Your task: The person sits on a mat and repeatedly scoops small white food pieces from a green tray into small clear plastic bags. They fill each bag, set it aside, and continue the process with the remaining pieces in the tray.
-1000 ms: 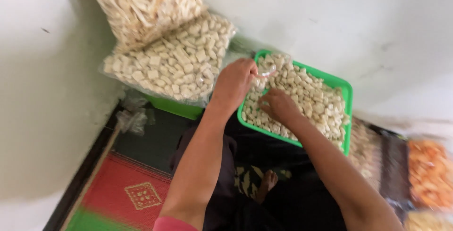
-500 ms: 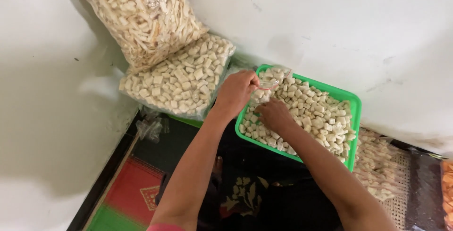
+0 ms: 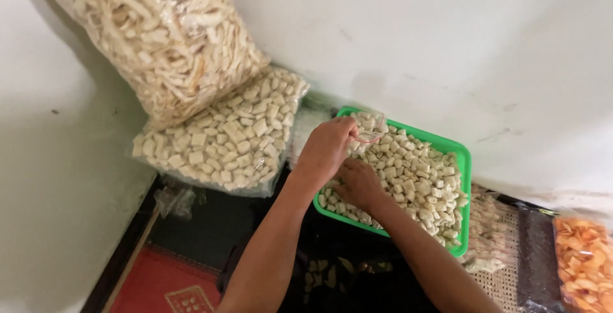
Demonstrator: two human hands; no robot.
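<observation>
A green plastic tray (image 3: 465,160) full of pale square crackers (image 3: 415,179) lies on the floor against the white wall. My left hand (image 3: 327,148) hovers over the tray's near-left end, pinching what looks like a thin clear plastic bag with a pinkish rim (image 3: 370,133). Just below it, my right hand (image 3: 357,185) rests knuckles up in the crackers, fingers curled into them and partly hidden under the left hand.
A clear bag of the same square crackers (image 3: 223,137) leans in the corner, with a big bag of long pale sticks (image 3: 159,32) on top. Orange chips in a bag (image 3: 584,262) lie at the far right. A woven mat (image 3: 504,268), dark cloth and a red mat (image 3: 166,284) cover the floor.
Both hands stay at the tray's left end. The left hand has lifted the thin bag slightly over the crackers, and the view has shifted so the tray sits farther right.
</observation>
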